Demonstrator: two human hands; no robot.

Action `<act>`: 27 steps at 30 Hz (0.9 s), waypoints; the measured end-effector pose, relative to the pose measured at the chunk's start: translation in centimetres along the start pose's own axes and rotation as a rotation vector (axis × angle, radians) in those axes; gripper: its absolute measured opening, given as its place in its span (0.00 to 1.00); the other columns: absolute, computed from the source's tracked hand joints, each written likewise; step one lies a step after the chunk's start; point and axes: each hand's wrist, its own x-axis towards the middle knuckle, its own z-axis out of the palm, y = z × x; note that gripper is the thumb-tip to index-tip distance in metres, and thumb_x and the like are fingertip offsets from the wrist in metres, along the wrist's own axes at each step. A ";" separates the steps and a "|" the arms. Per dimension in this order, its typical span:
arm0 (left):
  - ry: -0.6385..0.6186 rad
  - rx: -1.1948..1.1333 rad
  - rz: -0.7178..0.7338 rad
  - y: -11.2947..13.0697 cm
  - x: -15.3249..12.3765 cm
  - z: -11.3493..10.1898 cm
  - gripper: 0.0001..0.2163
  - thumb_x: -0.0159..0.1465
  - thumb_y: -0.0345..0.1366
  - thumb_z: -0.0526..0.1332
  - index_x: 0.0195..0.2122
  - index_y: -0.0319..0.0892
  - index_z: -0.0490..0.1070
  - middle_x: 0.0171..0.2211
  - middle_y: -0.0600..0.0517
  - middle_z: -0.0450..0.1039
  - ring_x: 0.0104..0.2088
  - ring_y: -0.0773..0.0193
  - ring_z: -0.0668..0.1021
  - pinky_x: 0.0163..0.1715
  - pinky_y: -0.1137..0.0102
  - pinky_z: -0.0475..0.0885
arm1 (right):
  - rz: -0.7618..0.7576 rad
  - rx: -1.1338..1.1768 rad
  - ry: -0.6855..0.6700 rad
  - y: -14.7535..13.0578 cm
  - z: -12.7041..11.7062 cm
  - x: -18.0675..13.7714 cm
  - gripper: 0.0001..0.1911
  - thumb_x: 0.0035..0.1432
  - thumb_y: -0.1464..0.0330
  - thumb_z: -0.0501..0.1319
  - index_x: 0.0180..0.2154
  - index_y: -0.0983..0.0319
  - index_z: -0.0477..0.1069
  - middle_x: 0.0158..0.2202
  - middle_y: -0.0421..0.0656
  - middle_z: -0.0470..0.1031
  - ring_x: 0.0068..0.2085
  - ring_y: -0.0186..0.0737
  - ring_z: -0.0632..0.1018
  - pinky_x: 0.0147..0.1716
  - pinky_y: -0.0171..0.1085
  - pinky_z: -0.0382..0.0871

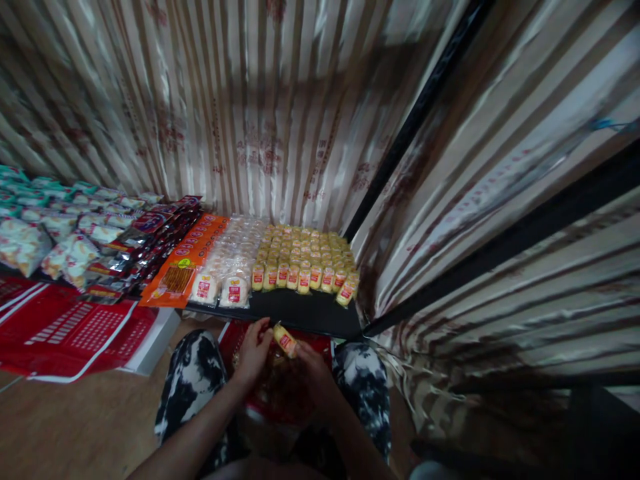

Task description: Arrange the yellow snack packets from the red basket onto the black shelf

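Observation:
A small yellow wrapped snack cake (285, 341) with a red and white label is between my hands, over the gap between my knees. My right hand (314, 367) grips its lower right end. My left hand (254, 352) is close beside its upper left end, fingers bent and a little apart; whether a fingertip touches the wrapper is hard to see. Below both hands is a red bag (267, 403) with dim wrapped pieces inside. Just ahead, rows of matching yellow snack cakes (305, 257) stand on a black shelf (305, 312), the front right one tilted.
Left of the yellow rows lie white round packs (234, 291), orange snack bags (177, 273), dark red packets (145, 243) and white patterned bags (70, 257). A red printed sheet (70, 333) hangs at left. Striped curtain (280, 100) and black poles (420, 123) stand behind and right.

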 end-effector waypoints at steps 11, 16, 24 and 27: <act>-0.315 -0.357 -0.236 2.3 -1.1 1.4 0.22 0.47 0.40 0.62 0.44 0.37 0.67 0.28 0.53 0.71 0.25 0.69 0.72 0.26 0.75 0.65 | -0.109 -0.019 0.147 -3.1 -2.3 1.1 0.25 0.42 0.54 0.65 0.40 0.62 0.69 0.19 0.33 0.67 0.19 0.26 0.64 0.18 0.27 0.54; -0.273 -0.469 -0.253 2.7 -1.2 3.4 0.19 0.45 0.39 0.65 0.37 0.37 0.69 0.26 0.52 0.72 0.24 0.69 0.73 0.26 0.75 0.67 | -0.199 0.004 0.120 -2.4 -1.7 1.2 0.23 0.41 0.57 0.67 0.39 0.61 0.68 0.33 0.42 0.76 0.33 0.36 0.75 0.31 0.34 0.66; -0.236 -0.254 -0.089 2.1 2.0 7.4 0.15 0.47 0.40 0.62 0.35 0.37 0.71 0.26 0.52 0.72 0.24 0.69 0.72 0.25 0.75 0.67 | -0.342 -0.104 0.194 -3.5 -2.5 2.4 0.20 0.44 0.60 0.63 0.40 0.60 0.66 0.34 0.43 0.77 0.33 0.39 0.76 0.39 0.40 0.69; -0.225 -0.024 0.038 2.7 3.5 8.2 0.14 0.51 0.39 0.60 0.37 0.38 0.73 0.27 0.52 0.72 0.25 0.69 0.71 0.28 0.74 0.66 | -0.407 -0.227 0.256 -4.3 -3.5 3.3 0.19 0.47 0.61 0.61 0.42 0.60 0.67 0.35 0.43 0.76 0.36 0.39 0.76 0.40 0.39 0.68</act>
